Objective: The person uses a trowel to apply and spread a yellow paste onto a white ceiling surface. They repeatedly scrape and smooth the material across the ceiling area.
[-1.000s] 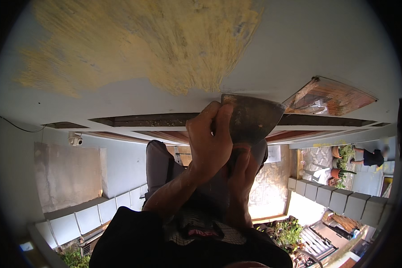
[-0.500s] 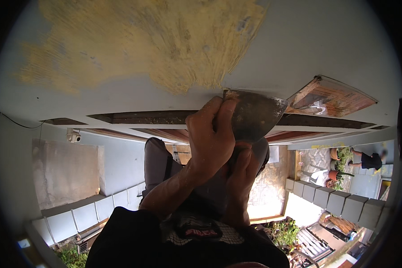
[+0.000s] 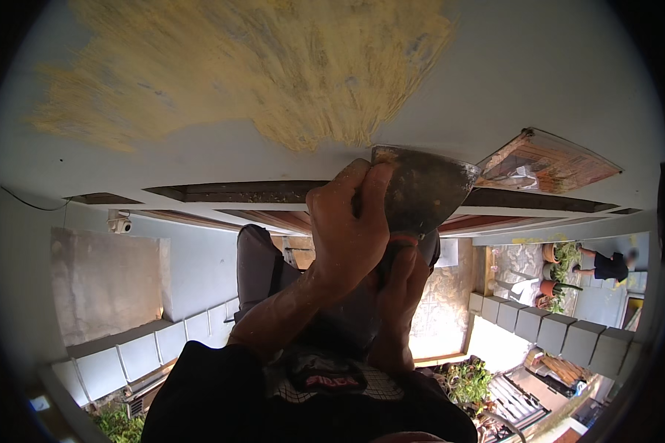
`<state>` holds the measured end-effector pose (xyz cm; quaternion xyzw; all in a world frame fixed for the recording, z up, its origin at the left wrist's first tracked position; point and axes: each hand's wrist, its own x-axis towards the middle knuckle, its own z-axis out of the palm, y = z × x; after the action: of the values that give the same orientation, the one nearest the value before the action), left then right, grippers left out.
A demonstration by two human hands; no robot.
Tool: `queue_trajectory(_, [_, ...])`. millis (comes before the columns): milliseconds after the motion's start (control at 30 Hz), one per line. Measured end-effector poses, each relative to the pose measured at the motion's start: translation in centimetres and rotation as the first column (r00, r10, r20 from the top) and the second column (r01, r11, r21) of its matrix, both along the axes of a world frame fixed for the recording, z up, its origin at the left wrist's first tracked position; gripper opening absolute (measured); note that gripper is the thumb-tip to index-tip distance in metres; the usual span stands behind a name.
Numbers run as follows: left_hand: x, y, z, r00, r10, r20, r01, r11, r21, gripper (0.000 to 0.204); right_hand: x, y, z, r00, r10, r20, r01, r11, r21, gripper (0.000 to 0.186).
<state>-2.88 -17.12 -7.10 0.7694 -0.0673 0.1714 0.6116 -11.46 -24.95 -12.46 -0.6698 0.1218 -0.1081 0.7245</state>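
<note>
A wide putty knife with a dark, stained metal blade is held up close to the wall, its broad edge uppermost. The fingers of my left hand are closed on the blade's left edge, thumb on the near face. Below, my right hand wraps the handle, most of which is hidden; a bit of orange shows where blade and handle meet. Above the blade, a streaky yellow patch covers part of the pale wall. The blade's upper corner lies just under the patch; whether it touches the wall I cannot tell.
Right of the blade, a clear-covered framed sheet is fixed to the wall. Recessed slots run beneath. A small white camera hangs at left. Potted plants and another person are far right, beyond a low block wall.
Hardly anything differs. The putty knife sits slightly higher and farther right in the picture, while both hands keep the same grip.
</note>
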Motion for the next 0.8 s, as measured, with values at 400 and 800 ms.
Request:
queue_trajectory(400, [0.1,-0.1,0.8,0.998,0.05,0.022,-0.052,0.996,0.071,0.03,0.3,0.0,1.5,1.0,0.02,-0.021,-0.019,0.998,0.054,0.036])
queue_trajectory(800, [0.0,-0.1,1.1,0.993,-0.048,-0.108,0.045,0.999,-0.022,0.035,0.1,-0.4,-0.2,0.998,-0.038,-0.05,0.033,0.994,-0.1,0.034])
